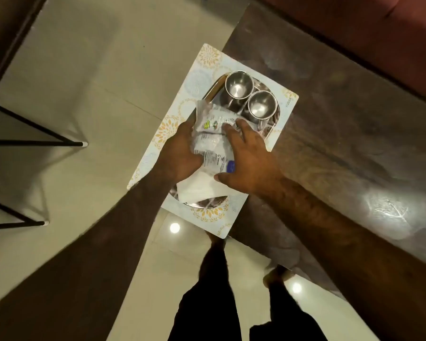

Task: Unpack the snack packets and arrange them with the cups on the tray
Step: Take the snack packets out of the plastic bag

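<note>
Left hand (180, 153) grasps the snack packets (214, 124), right hand (251, 163) fingers spread loose on top, steel cups (239, 87) beyond; arranging seems underway, needing flat placement on the tray (202, 205).

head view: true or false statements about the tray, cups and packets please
1. Two steel cups stand upright on the tray. True.
2. The cups hold liquid. False: both look empty.
3. The left hand and the right hand are both on the snack packets. True.
4. The tray sits on the floor. False: it lies on a patterned mat on the dark table.
</note>
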